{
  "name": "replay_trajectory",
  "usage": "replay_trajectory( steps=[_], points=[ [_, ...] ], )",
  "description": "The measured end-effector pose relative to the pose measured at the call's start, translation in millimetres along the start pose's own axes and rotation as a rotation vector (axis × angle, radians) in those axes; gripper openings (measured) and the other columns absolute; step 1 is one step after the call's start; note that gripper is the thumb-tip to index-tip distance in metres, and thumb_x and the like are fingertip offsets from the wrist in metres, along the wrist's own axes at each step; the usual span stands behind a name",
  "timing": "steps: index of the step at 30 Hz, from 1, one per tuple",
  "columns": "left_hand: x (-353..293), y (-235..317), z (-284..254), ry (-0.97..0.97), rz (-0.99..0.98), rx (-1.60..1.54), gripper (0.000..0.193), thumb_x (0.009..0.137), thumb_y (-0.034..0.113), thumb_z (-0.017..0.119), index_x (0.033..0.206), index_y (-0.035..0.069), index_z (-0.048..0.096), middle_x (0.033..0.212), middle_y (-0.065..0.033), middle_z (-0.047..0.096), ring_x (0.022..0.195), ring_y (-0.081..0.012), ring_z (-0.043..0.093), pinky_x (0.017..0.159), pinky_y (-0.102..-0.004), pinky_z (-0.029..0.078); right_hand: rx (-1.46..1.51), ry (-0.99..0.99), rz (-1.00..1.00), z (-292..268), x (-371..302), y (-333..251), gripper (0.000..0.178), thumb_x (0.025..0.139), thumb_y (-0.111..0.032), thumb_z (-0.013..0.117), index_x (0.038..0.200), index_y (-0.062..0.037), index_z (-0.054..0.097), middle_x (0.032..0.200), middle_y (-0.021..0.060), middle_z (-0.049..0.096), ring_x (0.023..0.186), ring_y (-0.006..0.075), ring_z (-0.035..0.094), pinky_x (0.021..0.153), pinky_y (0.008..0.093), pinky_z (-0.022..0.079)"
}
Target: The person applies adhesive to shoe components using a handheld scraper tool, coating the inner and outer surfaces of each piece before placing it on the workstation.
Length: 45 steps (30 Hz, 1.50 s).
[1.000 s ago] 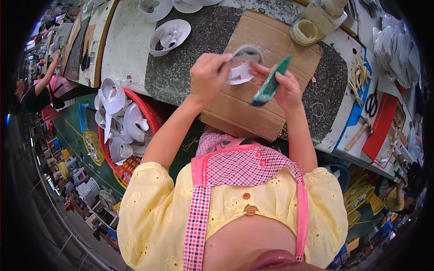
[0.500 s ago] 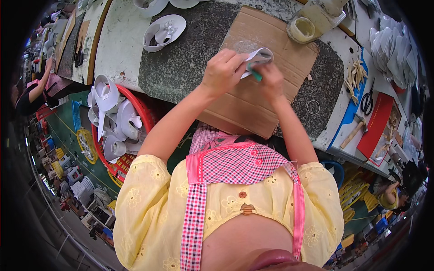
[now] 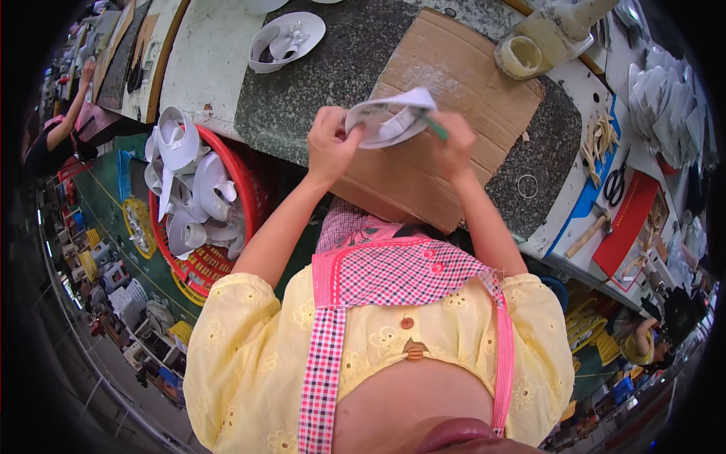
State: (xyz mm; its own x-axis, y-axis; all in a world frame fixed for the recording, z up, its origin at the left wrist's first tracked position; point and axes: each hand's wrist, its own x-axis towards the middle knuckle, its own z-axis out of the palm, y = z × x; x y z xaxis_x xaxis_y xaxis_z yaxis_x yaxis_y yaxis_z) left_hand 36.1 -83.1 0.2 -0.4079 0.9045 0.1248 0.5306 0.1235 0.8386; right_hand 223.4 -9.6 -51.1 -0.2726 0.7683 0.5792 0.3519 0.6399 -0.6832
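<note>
A white curved shoe part (image 3: pixel 393 110) hangs over the cardboard, tilted, its hollow inner side partly showing. My left hand (image 3: pixel 330 148) is closed on its left end, thumb at the near edge. At the right end, my right hand (image 3: pixel 454 145) grips a slim green-handled tool (image 3: pixel 436 127); motion blurs its fingers, and the tool's tip is hidden against the shoe part. Under both hands lies a brown cardboard sheet (image 3: pixel 423 189) with whitish smears. Beyond my left hand, another white shoe part (image 3: pixel 287 41) with a sparkling ornament rests on the table.
A red basket (image 3: pixel 253 181) of white shoe parts stands left of the table. At the far right of the cardboard is a crusted glue pot (image 3: pixel 522 57). Scissors (image 3: pixel 615 186), a hammer (image 3: pixel 588 236) and stacked pale pieces (image 3: pixel 662 110) lie rightward. Another person (image 3: pixel 57 144) works far left.
The shoe part has come nearer and turned, so more of its inner side shows. My left hand has moved left and nearer; the right stays beside the part with the green-handled tool.
</note>
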Motion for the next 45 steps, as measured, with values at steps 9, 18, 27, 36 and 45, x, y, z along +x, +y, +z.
replay_trajectory(
  steps=[9, 18, 27, 36, 45],
  points=[
    [-35, -48, 2, 0.006, -0.705, -0.413, 0.011, 0.070, 0.009, 0.064, 0.076, 0.002, 0.058, 0.064, 0.0003, 0.056, 0.055, -0.0069, 0.049, 0.049, -0.0202, 0.038, 0.184, -0.348, -0.081, 19, -15, -30, 0.031, 0.057, 0.004, 0.052, 0.083, -0.0092, 0.061, 0.074, 0.0079, 0.058, 0.068, 0.0244, 0.056, 0.059, 0.0320, 0.046],
    [-22, -59, -10, -0.183, -1.020, -0.388, 0.013, 0.070, 0.013, 0.063, 0.079, 0.005, 0.058, 0.066, 0.0005, 0.058, 0.047, -0.0026, 0.046, 0.039, -0.0151, 0.029, 0.249, -0.429, -0.097, 28, -20, -34, 0.029, 0.057, 0.004, 0.057, 0.084, -0.0078, 0.062, 0.074, 0.0089, 0.059, 0.067, 0.0255, 0.056, 0.059, 0.0322, 0.045],
    [-26, -60, -11, -0.204, -1.080, -0.510, 0.012, 0.069, 0.011, 0.062, 0.077, 0.003, 0.059, 0.067, -0.0027, 0.059, 0.045, -0.0058, 0.049, 0.037, -0.0168, 0.030, 0.306, -0.434, -0.115, 56, 11, -38, 0.025, 0.061, -0.001, 0.058, 0.086, -0.0067, 0.060, 0.082, 0.0082, 0.059, 0.073, 0.0256, 0.055, 0.063, 0.0328, 0.045],
    [-27, -74, -18, -0.243, -0.970, -0.590, 0.012, 0.070, 0.010, 0.061, 0.078, 0.002, 0.060, 0.065, -0.0022, 0.058, 0.049, -0.0062, 0.051, 0.040, -0.0172, 0.033, 0.387, -0.515, 0.077, 13, 25, -43, 0.017, 0.067, 0.002, 0.058, 0.082, -0.0047, 0.061, 0.075, 0.0092, 0.060, 0.068, 0.0224, 0.057, 0.060, 0.0294, 0.045],
    [-11, -18, -14, -0.234, -0.629, -0.481, 0.015, 0.072, 0.015, 0.059, 0.076, 0.001, 0.059, 0.065, -0.0046, 0.059, 0.054, -0.0108, 0.054, 0.049, -0.0240, 0.040, 0.128, -0.321, -0.088, 48, 33, -34, 0.024, 0.068, -0.004, 0.060, 0.092, -0.0057, 0.058, 0.080, 0.0106, 0.059, 0.071, 0.0257, 0.057, 0.062, 0.0331, 0.046]
  ],
)
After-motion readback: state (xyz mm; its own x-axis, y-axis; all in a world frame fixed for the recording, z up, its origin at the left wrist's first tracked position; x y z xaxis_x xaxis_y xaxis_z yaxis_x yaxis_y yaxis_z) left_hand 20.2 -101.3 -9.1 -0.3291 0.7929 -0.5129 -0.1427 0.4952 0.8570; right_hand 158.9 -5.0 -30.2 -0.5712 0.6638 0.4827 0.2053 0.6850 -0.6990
